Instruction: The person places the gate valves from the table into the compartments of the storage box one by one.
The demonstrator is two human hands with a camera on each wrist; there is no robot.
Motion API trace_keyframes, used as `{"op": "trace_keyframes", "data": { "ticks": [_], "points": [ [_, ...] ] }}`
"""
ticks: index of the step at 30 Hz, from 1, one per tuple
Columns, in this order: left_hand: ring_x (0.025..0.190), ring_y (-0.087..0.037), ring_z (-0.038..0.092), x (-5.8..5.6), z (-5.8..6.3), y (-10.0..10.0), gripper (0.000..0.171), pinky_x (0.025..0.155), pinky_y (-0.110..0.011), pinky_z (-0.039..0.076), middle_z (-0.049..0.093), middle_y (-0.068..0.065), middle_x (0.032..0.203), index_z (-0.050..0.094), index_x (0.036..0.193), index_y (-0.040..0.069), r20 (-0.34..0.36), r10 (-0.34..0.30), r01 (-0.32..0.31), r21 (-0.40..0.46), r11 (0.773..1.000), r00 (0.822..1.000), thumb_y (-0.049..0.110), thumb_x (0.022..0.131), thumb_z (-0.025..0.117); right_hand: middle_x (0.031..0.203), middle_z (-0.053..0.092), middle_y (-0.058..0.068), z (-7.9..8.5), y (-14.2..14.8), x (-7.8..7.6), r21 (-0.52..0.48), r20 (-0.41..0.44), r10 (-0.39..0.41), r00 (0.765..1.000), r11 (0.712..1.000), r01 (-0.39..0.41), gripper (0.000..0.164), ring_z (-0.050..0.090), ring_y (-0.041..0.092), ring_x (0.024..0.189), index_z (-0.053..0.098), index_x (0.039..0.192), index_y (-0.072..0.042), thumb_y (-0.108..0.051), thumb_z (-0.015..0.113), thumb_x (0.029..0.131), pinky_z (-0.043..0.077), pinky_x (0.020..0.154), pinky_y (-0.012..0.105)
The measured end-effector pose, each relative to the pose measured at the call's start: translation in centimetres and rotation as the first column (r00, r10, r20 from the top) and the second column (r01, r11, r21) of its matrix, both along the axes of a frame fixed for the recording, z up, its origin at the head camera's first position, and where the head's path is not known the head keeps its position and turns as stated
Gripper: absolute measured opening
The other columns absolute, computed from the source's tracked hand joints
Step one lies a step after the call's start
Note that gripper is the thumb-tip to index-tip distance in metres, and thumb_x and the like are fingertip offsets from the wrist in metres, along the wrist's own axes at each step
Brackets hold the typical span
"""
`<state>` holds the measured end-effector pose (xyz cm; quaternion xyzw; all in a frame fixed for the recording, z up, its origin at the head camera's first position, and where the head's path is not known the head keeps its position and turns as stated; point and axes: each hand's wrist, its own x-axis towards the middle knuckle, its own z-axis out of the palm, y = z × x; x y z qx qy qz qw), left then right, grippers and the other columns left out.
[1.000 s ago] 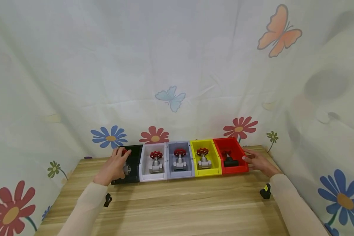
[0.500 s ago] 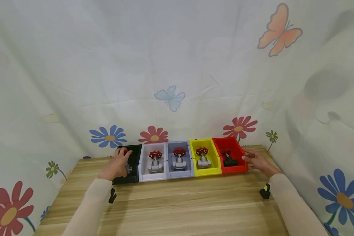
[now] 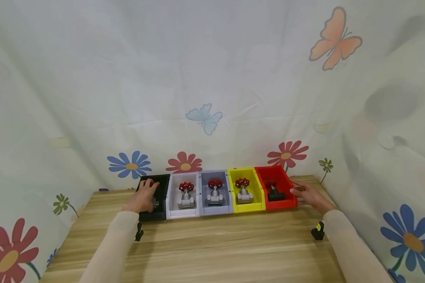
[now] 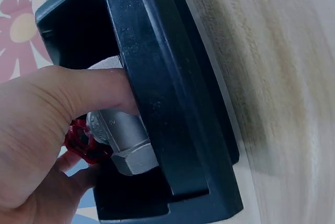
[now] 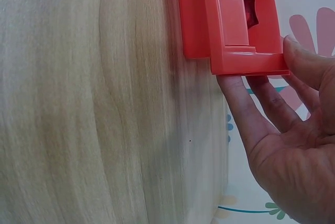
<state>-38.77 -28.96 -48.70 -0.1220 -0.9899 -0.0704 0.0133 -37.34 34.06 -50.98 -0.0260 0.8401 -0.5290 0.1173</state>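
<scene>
My left hand (image 3: pixel 144 199) reaches into the black bin (image 4: pixel 157 88) at the row's left end. It grips a silver gate valve (image 4: pixel 123 130) with a red handwheel (image 4: pixel 84 143). In the left wrist view the thumb lies across the metal body, with the other fingers beyond the wheel, partly hidden. At the opposite end, my right hand (image 3: pixel 311 195) touches the side of the red bin (image 5: pixel 225 20). Its thumb is at the rim and its extended fingers lie against the outer wall. Inside that bin is a black-bodied valve (image 3: pixel 276 194) with a dark red wheel.
Between the end bins stand a white bin (image 3: pixel 173 214), a grey-lilac bin (image 3: pixel 205 210) and a yellow bin (image 3: pixel 239 207), each holding a silver valve with a red wheel. The row sits near the back of the wooden table (image 3: pixel 226 247), before a flowered curtain (image 3: pixel 205 78).
My left hand has shifted slightly right, deeper into the black bin, along with the valve it grips. The right hand stays at the red bin.
</scene>
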Motion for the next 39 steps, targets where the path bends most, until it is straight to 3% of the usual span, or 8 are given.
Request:
{"op": "trace_keyframes", "data": {
  "ticks": [3, 11, 22, 33, 39],
  "points": [
    [0.131, -0.048, 0.027, -0.4, -0.4, -0.2, 0.099, 0.078, -0.046, 0.052, 0.034, -0.026, 0.143, 0.041, 0.147, 0.001, 0.001, -0.014, 0.014, 0.007, 1.000, 1.000, -0.005, 0.057, 0.081, 0.150, 0.035, 0.035, 0.0, 0.0, 0.1, -0.007, -0.001, 0.000, 1.000, 1.000, 0.000, 0.067, 0.054, 0.044, 0.124, 0.023, 0.157, -0.010, -0.027, 0.055, 0.101, 0.056, 0.090, 0.047],
    [0.129, -0.045, 0.032, -0.3, -1.4, -0.1, 0.085, 0.096, -0.054, 0.047, 0.037, -0.024, 0.142, 0.043, 0.146, 0.002, -0.002, -0.010, 0.010, -0.009, 1.000, 1.000, -0.002, 0.068, 0.075, 0.149, 0.036, 0.034, -0.1, -0.1, 0.1, 0.004, 0.002, -0.014, 1.000, 1.000, 0.014, 0.068, 0.051, 0.045, 0.126, 0.023, 0.157, -0.011, -0.028, 0.055, 0.101, 0.056, 0.090, 0.046],
    [0.129, -0.043, 0.033, -0.4, -2.0, 0.5, 0.074, 0.102, -0.057, 0.045, 0.041, -0.022, 0.141, 0.048, 0.144, 0.005, 0.000, 0.010, -0.010, -0.054, 0.999, 1.000, 0.000, 0.075, 0.076, 0.147, 0.038, 0.035, -0.1, -0.2, 0.2, 0.008, -0.005, -0.013, 1.000, 1.000, 0.013, 0.065, 0.054, 0.043, 0.124, 0.024, 0.156, -0.008, -0.026, 0.054, 0.102, 0.056, 0.089, 0.046],
    [0.140, -0.044, 0.030, 0.0, -1.4, 0.7, 0.069, 0.110, -0.061, 0.034, 0.035, -0.025, 0.152, 0.044, 0.147, 0.005, 0.069, 0.018, -0.013, -0.077, 0.997, 0.997, 0.000, 0.083, 0.068, 0.149, 0.036, 0.034, 0.0, -0.3, 0.4, -0.004, -0.002, -0.013, 1.000, 1.000, 0.013, 0.066, 0.053, 0.044, 0.125, 0.023, 0.157, -0.009, -0.026, 0.054, 0.102, 0.056, 0.090, 0.046],
    [0.140, -0.046, 0.031, 0.5, -1.1, 0.7, 0.064, 0.111, -0.061, 0.033, 0.036, -0.025, 0.152, 0.046, 0.145, 0.004, 0.051, 0.001, 0.003, -0.076, 0.997, 0.999, -0.001, 0.084, 0.065, 0.149, 0.037, 0.034, -0.1, -0.3, 0.4, -0.001, -0.005, -0.011, 1.000, 1.000, 0.011, 0.065, 0.052, 0.044, 0.125, 0.023, 0.157, -0.009, -0.026, 0.054, 0.102, 0.056, 0.089, 0.046]
  ]
}}
